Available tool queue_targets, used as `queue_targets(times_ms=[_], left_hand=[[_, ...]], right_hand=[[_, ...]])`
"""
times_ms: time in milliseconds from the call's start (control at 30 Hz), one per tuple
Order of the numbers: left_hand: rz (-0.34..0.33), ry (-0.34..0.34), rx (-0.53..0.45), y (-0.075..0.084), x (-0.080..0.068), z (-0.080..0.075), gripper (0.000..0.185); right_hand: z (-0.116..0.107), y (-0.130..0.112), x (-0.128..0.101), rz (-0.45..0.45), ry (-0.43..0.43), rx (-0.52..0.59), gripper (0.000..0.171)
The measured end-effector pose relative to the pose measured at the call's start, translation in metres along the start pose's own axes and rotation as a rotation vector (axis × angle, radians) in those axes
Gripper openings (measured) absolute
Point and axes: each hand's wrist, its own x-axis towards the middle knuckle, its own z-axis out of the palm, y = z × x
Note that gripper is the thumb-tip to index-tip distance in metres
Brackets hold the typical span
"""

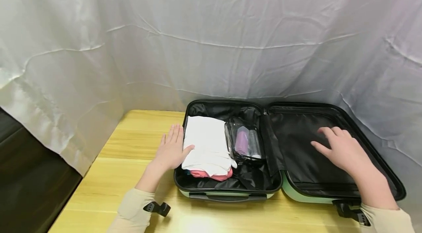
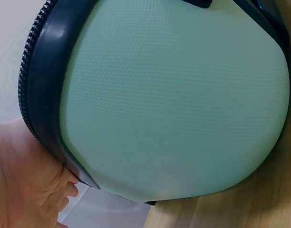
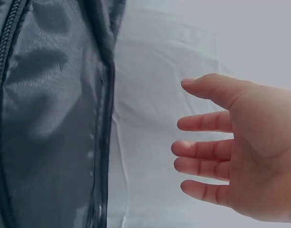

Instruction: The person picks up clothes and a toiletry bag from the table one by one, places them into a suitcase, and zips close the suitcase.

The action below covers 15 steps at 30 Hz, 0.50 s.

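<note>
A suitcase [image 1: 227, 191] lies spread open on the table, its shell pale green and its lining black. In its left half, folded white clothes [image 1: 204, 137] sit on a red garment [image 1: 211, 175]. Beside them is a clear, black-edged pouch [image 1: 230, 141] with a purple bottle [image 1: 242, 140] and a clear bottle [image 1: 254, 143] inside. My left hand [image 1: 172, 149] is at the left rim, fingers straight and thumb reaching over the edge. Over the lined right half [image 1: 296, 145], my right hand [image 1: 344, 152] hovers with spread, slightly bent fingers, holding nothing.
The wooden table [image 1: 132, 174] extends to the left and front of the suitcase. A pale grey curtain [image 1: 211, 68] hangs close behind it and along both sides. At the lower left, a dark surface [image 1: 29, 178] lies beyond the table's edge.
</note>
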Motion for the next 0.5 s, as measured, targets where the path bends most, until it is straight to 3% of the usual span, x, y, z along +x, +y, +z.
queue_targets(times_ms=[233, 500], left_hand=[[-0.006, -0.002, 0.000, 0.001, -0.001, -0.001, 0.088], [-0.014, -0.004, -0.013, 0.001, 0.000, -0.001, 0.089]], right_hand=[[-0.001, 0.023, -0.029, 0.137, 0.059, 0.049, 0.062], [0.022, 0.043, -0.067, 0.348, 0.125, 0.076, 0.064]])
